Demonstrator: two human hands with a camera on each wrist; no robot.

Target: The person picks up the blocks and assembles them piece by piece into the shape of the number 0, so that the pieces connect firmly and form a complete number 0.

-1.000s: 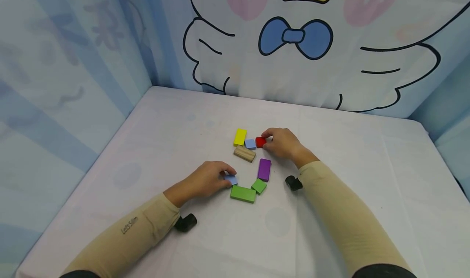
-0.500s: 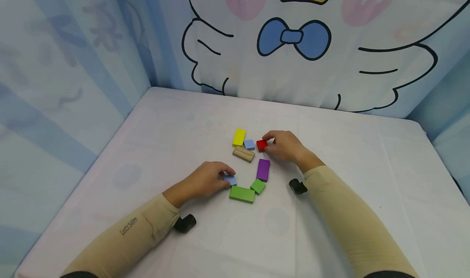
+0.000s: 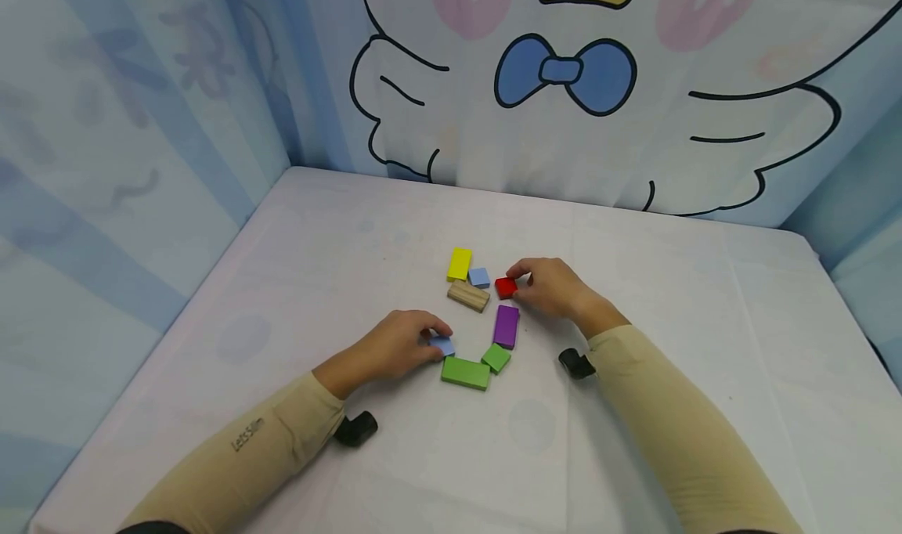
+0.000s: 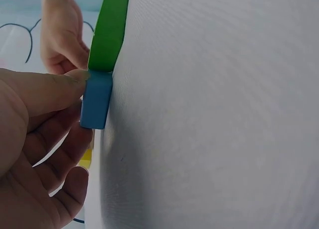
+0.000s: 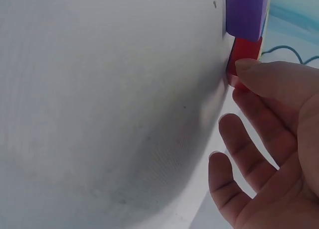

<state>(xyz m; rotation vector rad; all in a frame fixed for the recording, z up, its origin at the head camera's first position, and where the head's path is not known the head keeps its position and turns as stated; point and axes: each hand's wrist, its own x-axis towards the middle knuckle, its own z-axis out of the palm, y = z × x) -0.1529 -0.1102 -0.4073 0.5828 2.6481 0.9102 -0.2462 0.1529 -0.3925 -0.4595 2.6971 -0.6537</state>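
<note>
My left hand (image 3: 391, 346) pinches a small blue block (image 4: 96, 100) between thumb and fingers on the table. The block touches one end of a long green block (image 3: 466, 373). My right hand (image 3: 553, 285) pinches a small red block (image 3: 505, 287), which sits just behind the purple block (image 3: 506, 326). In the right wrist view, the thumb lies on the red block's near side and the lower fingers are loosely bent. A small green block (image 3: 496, 358) links the long green one to the purple one.
Left of the red block lie a yellow block (image 3: 460, 265), a second light blue block (image 3: 479, 277) and a natural wood block (image 3: 468, 296), close together. All rest on a white cloth-covered table (image 3: 296, 244). A printed curtain (image 3: 451, 127) hangs behind.
My right hand has drawn the red block toward me and slightly right, away from the light blue block and nearer the purple one. The left hand stays in place.
</note>
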